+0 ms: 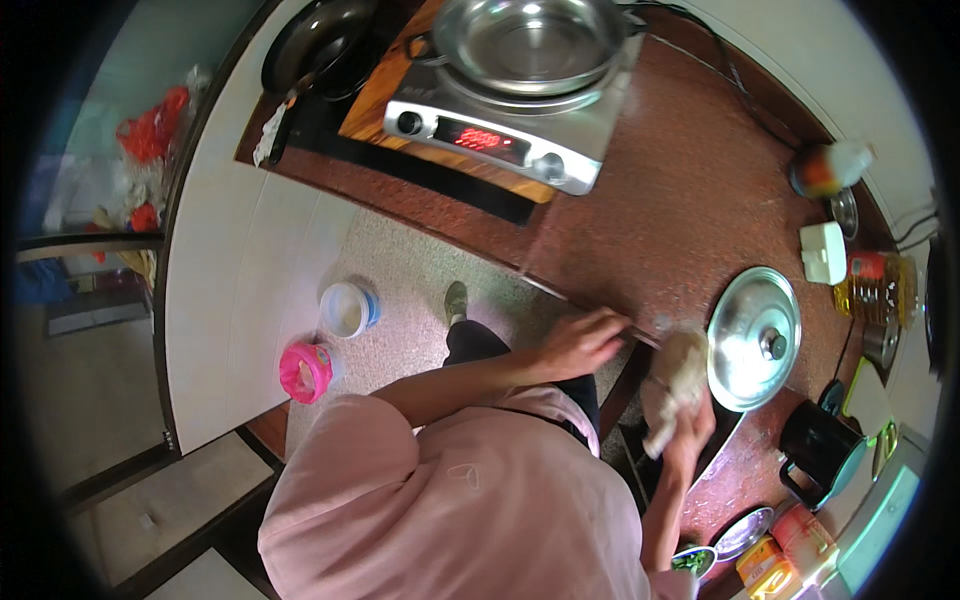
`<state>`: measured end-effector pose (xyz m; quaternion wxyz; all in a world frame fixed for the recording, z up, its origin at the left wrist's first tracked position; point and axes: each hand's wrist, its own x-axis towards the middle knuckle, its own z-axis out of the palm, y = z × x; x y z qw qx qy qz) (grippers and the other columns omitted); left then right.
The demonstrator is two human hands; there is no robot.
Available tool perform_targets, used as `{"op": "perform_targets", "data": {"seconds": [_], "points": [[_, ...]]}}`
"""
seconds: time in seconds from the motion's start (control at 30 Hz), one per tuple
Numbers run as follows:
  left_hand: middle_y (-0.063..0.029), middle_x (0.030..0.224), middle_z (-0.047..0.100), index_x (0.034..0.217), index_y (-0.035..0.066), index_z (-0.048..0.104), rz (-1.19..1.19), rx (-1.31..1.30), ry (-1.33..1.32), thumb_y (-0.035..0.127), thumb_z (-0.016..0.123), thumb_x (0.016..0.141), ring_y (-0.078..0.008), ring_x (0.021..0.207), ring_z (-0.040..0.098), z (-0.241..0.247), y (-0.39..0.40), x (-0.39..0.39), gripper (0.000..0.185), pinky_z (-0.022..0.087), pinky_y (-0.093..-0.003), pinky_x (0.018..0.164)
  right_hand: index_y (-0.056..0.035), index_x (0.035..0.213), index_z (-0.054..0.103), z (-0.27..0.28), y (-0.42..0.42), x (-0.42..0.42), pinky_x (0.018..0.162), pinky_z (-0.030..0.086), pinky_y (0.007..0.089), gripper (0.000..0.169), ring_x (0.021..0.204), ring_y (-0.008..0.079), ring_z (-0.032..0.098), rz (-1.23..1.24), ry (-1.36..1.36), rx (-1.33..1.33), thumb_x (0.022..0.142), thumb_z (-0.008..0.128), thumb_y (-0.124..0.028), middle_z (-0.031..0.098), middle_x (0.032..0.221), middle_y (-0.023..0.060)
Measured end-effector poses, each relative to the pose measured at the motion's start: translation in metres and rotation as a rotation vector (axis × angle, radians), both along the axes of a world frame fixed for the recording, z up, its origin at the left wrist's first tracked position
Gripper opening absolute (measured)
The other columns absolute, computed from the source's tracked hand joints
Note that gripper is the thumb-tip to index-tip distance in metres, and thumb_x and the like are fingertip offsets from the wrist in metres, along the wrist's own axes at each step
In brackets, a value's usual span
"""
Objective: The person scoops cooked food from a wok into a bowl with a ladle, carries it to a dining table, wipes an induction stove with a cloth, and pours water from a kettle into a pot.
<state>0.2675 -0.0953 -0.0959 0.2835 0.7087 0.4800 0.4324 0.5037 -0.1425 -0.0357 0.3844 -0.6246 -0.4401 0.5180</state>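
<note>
In my right hand (694, 427) is a bunched, light-coloured cloth (675, 375), blurred at the counter's edge just left of a round metal lid (754, 337) with a dark knob. My left hand (585, 345) hovers in front of my body near the counter edge, its fingers loosely curled; nothing is seen in it. Farther up, a wide stainless steel pan (529, 45) rests on an induction cooker (491, 139) whose red display is lit.
A black wok (319, 49) stands at the upper left. Along the right wall are an oil bottle (877, 289), a white container (823, 253) and a black pitcher (821, 450). A white bucket (345, 310) and a pink-lined bin (306, 373) stand on the floor.
</note>
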Motion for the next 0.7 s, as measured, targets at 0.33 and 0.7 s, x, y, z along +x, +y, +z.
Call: {"op": "perform_targets", "data": {"seconds": [0.33,0.7], "points": [[-0.0116,0.085,0.060,0.106,0.001,0.061,0.712,-0.366,0.002,0.001,0.066,0.080,-0.0207,0.065,0.058,-0.035,-0.147,-0.304,0.026,0.048,-0.0311,0.058,-0.0082,0.126,0.049,-0.145,0.113,-0.395,0.099,0.032,0.0544,0.052,0.120,0.0382,0.042,0.662,-0.976,0.766,0.079,0.065,-0.023,0.045,0.130,0.0183],[-0.0093,0.079,0.060,0.102,-0.001,0.063,0.881,-0.830,-0.079,0.005,0.060,0.085,-0.0172,0.065,0.058,-0.055,-0.231,-0.372,0.018,0.047,-0.0301,0.057,0.0030,0.124,0.050,-0.196,0.162,-0.729,0.100,0.024,0.0628,0.058,0.123,0.0381,0.039,0.804,-0.717,0.914,0.080,0.063,-0.033,0.043,0.132,0.0255]]}}
